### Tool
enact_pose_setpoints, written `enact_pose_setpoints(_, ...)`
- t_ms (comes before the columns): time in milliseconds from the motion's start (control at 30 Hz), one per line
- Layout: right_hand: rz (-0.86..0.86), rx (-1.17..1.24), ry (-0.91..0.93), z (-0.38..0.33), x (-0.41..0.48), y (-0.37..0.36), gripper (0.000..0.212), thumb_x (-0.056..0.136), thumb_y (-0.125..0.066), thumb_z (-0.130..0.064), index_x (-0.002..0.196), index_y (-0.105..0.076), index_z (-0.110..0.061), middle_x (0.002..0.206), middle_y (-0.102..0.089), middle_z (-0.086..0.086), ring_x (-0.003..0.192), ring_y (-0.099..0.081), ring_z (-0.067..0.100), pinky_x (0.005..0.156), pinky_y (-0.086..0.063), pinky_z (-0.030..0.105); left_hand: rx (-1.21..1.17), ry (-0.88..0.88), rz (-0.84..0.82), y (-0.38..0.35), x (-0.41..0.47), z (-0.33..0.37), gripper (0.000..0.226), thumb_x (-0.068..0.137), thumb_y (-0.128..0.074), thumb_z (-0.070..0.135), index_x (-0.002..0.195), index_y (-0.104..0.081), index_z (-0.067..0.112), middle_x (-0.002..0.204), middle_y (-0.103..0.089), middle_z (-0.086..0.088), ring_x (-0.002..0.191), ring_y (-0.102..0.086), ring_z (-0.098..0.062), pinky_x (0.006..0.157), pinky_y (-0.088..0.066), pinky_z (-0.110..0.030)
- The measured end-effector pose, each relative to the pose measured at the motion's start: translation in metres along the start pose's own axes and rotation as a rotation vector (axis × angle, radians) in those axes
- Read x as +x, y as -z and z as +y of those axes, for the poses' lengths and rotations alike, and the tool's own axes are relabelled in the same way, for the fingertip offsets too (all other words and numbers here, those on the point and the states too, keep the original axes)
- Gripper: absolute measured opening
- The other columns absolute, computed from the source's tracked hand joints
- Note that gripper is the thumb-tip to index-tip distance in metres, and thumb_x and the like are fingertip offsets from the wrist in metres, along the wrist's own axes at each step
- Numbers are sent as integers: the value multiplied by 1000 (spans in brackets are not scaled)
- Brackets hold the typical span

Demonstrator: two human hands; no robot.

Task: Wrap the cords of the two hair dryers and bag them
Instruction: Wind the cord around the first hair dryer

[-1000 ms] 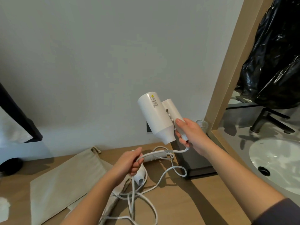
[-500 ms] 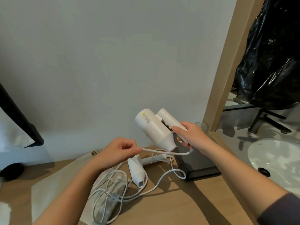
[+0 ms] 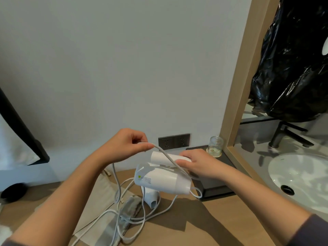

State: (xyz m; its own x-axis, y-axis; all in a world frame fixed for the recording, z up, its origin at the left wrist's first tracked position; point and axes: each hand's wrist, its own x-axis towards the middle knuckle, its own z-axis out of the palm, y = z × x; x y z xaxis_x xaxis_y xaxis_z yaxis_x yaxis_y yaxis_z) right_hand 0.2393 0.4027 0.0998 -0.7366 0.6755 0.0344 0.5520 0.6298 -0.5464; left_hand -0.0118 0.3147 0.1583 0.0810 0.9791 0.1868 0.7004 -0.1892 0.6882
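My right hand (image 3: 197, 163) grips the folded handle of a white hair dryer (image 3: 159, 181), held level above the wooden counter. Its white cord (image 3: 166, 157) runs over the handle and up to my left hand (image 3: 124, 146), which pinches it just left of the dryer. The rest of the cord hangs down in loose loops on the counter. A second white hair dryer (image 3: 150, 197) lies on the counter below, mostly hidden by the first. A beige cloth bag (image 3: 99, 197) lies flat under the cords, and a grey pouch (image 3: 130, 208) sits among them.
A black tray (image 3: 213, 187) with a glass jar (image 3: 215, 146) stands at the right by a wooden frame (image 3: 236, 89). Dark wall sockets (image 3: 174, 141) are behind. A white sink (image 3: 301, 176) and black tap (image 3: 284, 134) lie far right, a black plastic bag (image 3: 292, 68) above.
My right hand has lowered and tilted the dryer from upright to level. My left hand has lifted the cord up and over the folded handle.
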Motion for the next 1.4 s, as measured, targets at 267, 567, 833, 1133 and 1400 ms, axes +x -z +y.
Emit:
enact_pose_setpoints(267, -160, 151, -32, -8, -9, 3, 28, 93, -58, -46, 96, -61, -19, 79, -63, -6, 63, -58, 9, 58, -47, 27, -7, -51, 18, -1, 17, 5, 17, 84, -71, 30, 68, -69, 24, 58, -53, -2, 55, -41, -8, 56, -36, -24)
enact_pose_setpoints(567, -321, 177, 37, -15, -17, 9, 24, 89, -67, -39, 99, -50, -25, 86, -58, -8, 66, -55, 4, 56, -43, 20, -50, -104, -87, -17, 40, 14, 10, 85, -70, 26, 75, -68, 27, 77, -68, -7, 68, -56, -8, 67, -45, -22)
enact_pose_setpoints(833, -133, 128, 122, -17, -24, 4, 54, 83, -71, -46, 118, -31, -37, 108, -66, -7, 93, -63, 12, 76, -55, 30, -59, 55, -269, -22, 50, 4, 13, 87, -64, 36, 91, -71, 25, 96, -71, 2, 96, -65, -15, 92, -51, -32)
enact_pose_setpoints(1133, 6, 166, 198, -12, -25, 1, 72, 81, -70, -50, 130, -21, -71, 106, -67, 6, 95, -64, 22, 81, -54, 45, -68, 304, -286, -28, 51, 8, 27, 86, -64, 45, 89, -72, 19, 89, -71, 1, 85, -63, -12, 79, -54, -26)
enact_pose_setpoints(1400, 72, 205, 172, 6, -20, 4, 62, 85, -66, -47, 128, -28, -71, 110, -64, 5, 97, -61, 23, 83, -54, 43, 60, 30, 2, -24, 33, 11, 10, 85, -65, 41, 91, -68, 34, 97, -66, 15, 91, -60, -4, 80, -48, -24)
